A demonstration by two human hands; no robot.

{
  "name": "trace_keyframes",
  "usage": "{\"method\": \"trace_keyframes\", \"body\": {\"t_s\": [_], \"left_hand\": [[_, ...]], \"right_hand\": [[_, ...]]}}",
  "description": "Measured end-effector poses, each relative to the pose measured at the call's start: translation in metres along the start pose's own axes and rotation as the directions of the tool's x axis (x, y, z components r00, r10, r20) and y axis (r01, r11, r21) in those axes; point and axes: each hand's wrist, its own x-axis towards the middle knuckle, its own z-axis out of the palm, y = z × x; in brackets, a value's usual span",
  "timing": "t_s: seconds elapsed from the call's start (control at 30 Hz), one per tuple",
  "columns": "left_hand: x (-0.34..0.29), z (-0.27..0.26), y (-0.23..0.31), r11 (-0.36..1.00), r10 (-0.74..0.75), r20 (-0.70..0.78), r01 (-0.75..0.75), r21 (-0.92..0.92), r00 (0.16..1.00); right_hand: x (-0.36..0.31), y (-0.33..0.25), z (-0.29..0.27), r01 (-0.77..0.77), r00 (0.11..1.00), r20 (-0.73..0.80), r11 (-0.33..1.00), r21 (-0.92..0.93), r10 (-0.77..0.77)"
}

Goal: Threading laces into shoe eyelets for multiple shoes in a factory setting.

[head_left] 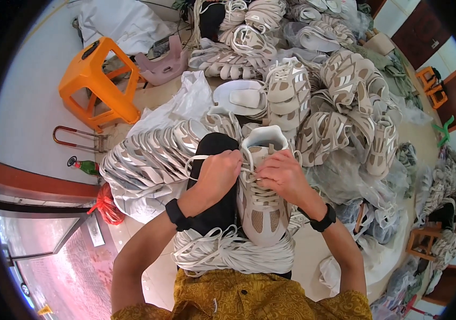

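A beige and white sneaker (262,213) rests on my lap with its toe toward me and its heel opening away. White lace runs through its eyelets. At the upper left of the laces, my left hand (220,173) is closed in a pinch on the shoelace (197,158), and a loop of it sticks out to the left. My right hand (282,173) lies over the tongue and right eyelets, its fingers bent at the lacing; what the fingertips grip is partly hidden. Across my lap lies a thick bundle of loose white laces (233,250).
A row of stacked shoe uppers (153,152) lies to the left. Piled sneakers (345,85) and clear plastic bags (345,173) fill the floor ahead and right. An orange stool (100,80), a green bottle (86,167) and a red bag (109,205) stand along the left side.
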Motion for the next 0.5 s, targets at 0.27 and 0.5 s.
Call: {"method": "trace_keyframes", "body": {"t_s": [0.27, 0.5], "left_hand": [[-0.004, 0.007, 0.009, 0.949, 0.161, 0.038, -0.165, 0.269, 0.986], [0.0, 0.004, 0.026, 0.697, 0.417, 0.138, -0.413, 0.587, 0.899]], "right_hand": [[-0.004, 0.001, -0.001, -0.002, 0.999, -0.035, 1.0, 0.007, 0.002], [-0.018, 0.01, -0.038, -0.409, 0.84, -0.04, 0.68, 0.609, 0.541]]}}
